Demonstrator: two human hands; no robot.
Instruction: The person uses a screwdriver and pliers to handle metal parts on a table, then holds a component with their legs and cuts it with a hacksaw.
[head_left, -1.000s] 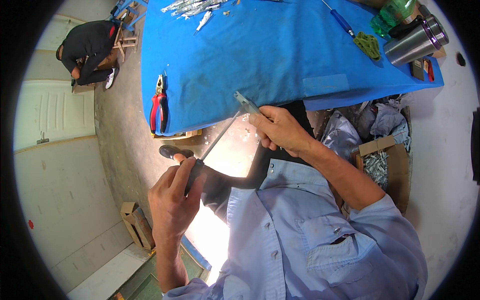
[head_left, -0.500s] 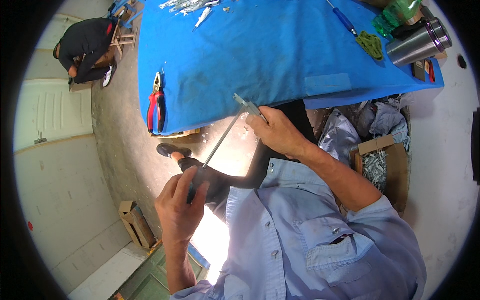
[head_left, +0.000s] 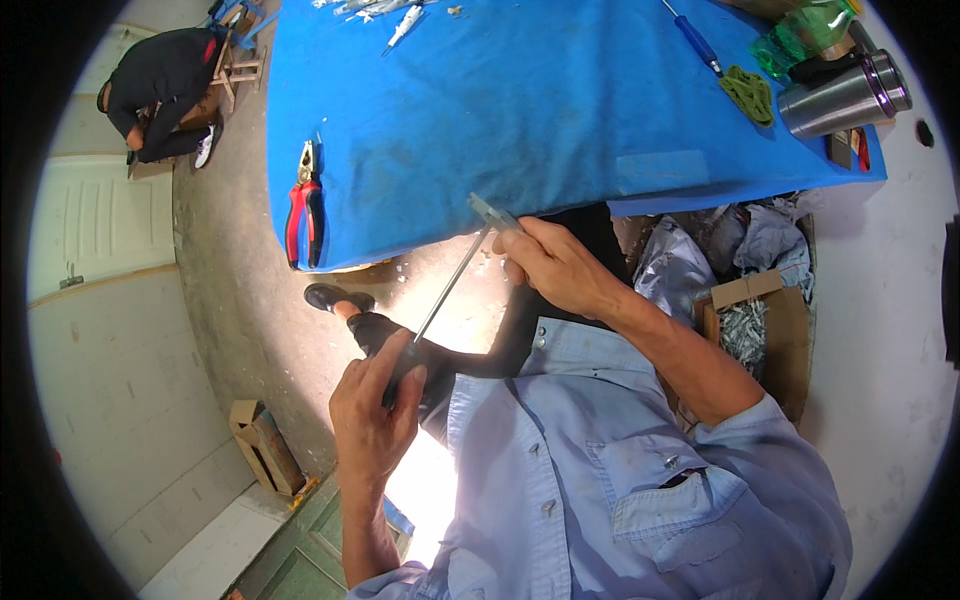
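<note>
My left hand (head_left: pixel 375 415) is wrapped round the dark handle of a screwdriver (head_left: pixel 447 294), whose thin metal shaft slants up and to the right. My right hand (head_left: pixel 562 262) pinches a narrow grey part (head_left: pixel 491 212) just past the table's front edge. The shaft's tip meets the underside of that part or lies right behind it; I cannot tell which. Red-and-black pliers (head_left: pixel 306 212) lie with their jaws slightly apart on the blue-covered table (head_left: pixel 450 130), to the left of both hands.
Several pale thin parts (head_left: pixel 403 28) lie at the table's far side. Far right are a blue-handled screwdriver (head_left: pixel 695 42), green cloth (head_left: pixel 748 96), steel flask (head_left: pixel 838 100) and green bottle (head_left: pixel 805 35). Below right, a carton (head_left: pixel 790 350) holds metal pieces. Another person (head_left: pixel 160 85) crouches far left.
My left hand has moved slightly right, and the screwdriver shaft stands steeper. The grey part in my right hand has tilted a little. The whole view has shifted slightly.
</note>
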